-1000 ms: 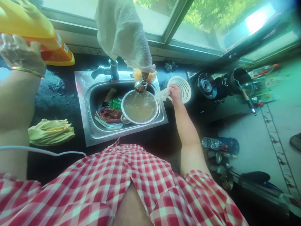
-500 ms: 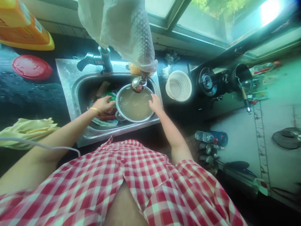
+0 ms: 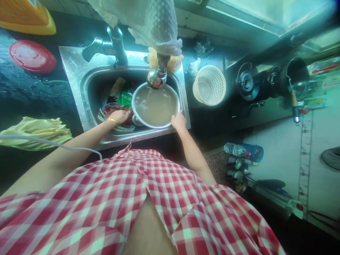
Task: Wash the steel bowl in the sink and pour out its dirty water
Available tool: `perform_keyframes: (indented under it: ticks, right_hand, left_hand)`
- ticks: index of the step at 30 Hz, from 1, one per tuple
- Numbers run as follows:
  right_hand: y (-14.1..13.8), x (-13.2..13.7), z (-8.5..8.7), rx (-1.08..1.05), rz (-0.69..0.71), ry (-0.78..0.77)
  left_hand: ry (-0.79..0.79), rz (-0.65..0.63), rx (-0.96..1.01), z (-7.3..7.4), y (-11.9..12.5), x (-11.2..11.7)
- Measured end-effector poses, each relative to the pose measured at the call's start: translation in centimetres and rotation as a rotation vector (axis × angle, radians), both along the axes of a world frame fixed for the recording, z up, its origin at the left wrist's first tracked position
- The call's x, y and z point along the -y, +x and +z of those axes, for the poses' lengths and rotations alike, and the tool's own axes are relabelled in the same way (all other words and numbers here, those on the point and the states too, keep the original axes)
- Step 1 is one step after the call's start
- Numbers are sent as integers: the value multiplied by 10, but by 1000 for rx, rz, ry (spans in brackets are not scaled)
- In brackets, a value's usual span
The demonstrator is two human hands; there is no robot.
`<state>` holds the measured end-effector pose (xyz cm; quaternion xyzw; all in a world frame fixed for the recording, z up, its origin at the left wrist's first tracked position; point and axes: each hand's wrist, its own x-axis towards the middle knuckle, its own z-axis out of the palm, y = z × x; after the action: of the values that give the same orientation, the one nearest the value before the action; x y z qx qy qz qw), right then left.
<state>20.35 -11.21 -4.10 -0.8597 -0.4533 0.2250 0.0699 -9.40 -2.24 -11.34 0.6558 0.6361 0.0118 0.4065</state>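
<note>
Both hands, left (image 3: 120,115) and right (image 3: 179,121), gripping rim of pan (image 3: 155,105) full of murky water under tap (image 3: 157,76), not yet emptied.

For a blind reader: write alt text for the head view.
Both hands grip a steel pot of murky water in a sink, left hand at its left rim, right hand at its right. A white basket sits on the counter to the right.
</note>
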Motion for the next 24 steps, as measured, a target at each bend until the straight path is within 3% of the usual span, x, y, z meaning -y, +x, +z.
perform_keyframes:
  ticks: [4, 6, 9, 12, 14, 18, 24]
  right_hand:
    - [-1, -8, -3, -2, -63, 43]
    - [4, -11, -4, -24, -104, 65]
    - [13, -17, -3, -67, -145, 131]
    - [19, -25, 2, -59, -145, 188]
    - [19, -29, 7, -26, -124, 191]
    - [18, -25, 15, 38, -85, 154]
    - [22, -9, 17, 85, -136, 164]
  left_hand:
    - [7, -308, -279, -4, -3, 17]
    - [10, -386, -365, -2, -6, 17]
    - [69, -395, -466, 13, -30, -4]
    - [155, -339, -524, 38, -56, -36]
    - [212, -277, -499, 53, -56, -57]
    - [297, -177, -344, 66, -12, -95]
    - [244, -261, -182, 51, 58, -136]
